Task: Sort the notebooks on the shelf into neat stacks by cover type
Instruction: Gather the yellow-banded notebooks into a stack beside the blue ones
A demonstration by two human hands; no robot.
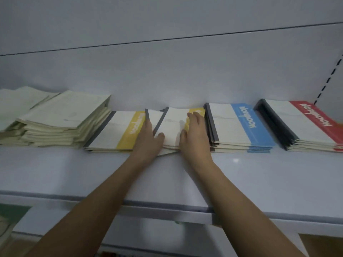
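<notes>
Notebooks with white covers and yellow bands (174, 125) lay askew at mid-frame on the white shelf (241, 173). My left hand (148, 138) and right hand (194, 134), fingers straight, pressed their sides. Next, I judged, squaring them called for even inward pressure.

A single wide-angle head camera looks forward and slightly down at the shelf (241, 179) from in front of its near edge, close enough that both forearms reach in from the bottom of the frame. The shelf's front lip crosses the lower third, tilted down to the right. The back panel (167, 71) above the shelf fills the upper half. Below the shelf, a lower level shows only in slivers. No second view exists.
</notes>
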